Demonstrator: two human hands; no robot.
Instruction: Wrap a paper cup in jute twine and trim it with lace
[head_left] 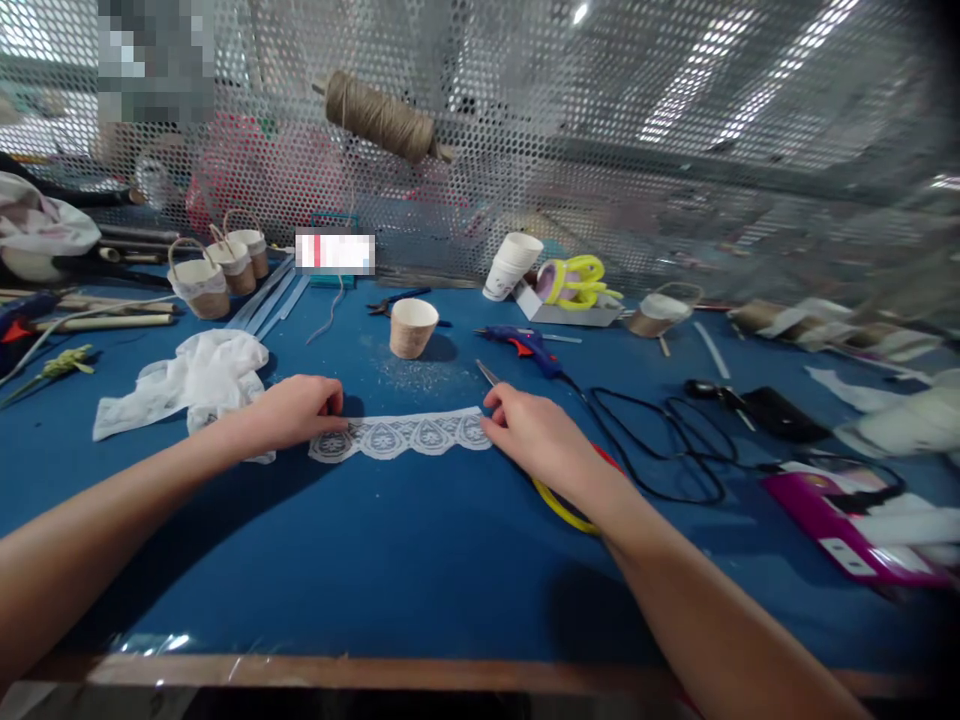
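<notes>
A strip of white lace [405, 436] lies flat on the blue table [420, 560]. My left hand [296, 410] rests on its left end with fingers curled, pinching or pressing the lace. On the right end sits my right hand [532, 435], fingertips pressed down on the lace. Under that hand lie scissors with yellow handles [559, 505], their blades pointing up past my fingers. A paper cup wrapped in burlap [412, 327] stands just behind the lace.
A blue glue gun [525, 345] with black cord lies right of the cup. White fabric [195, 380] is bunched at left, small handled cups [201, 285] behind it. A twine spool [379, 117] hangs on the perforated screen. A pink box [847, 520] sits at right.
</notes>
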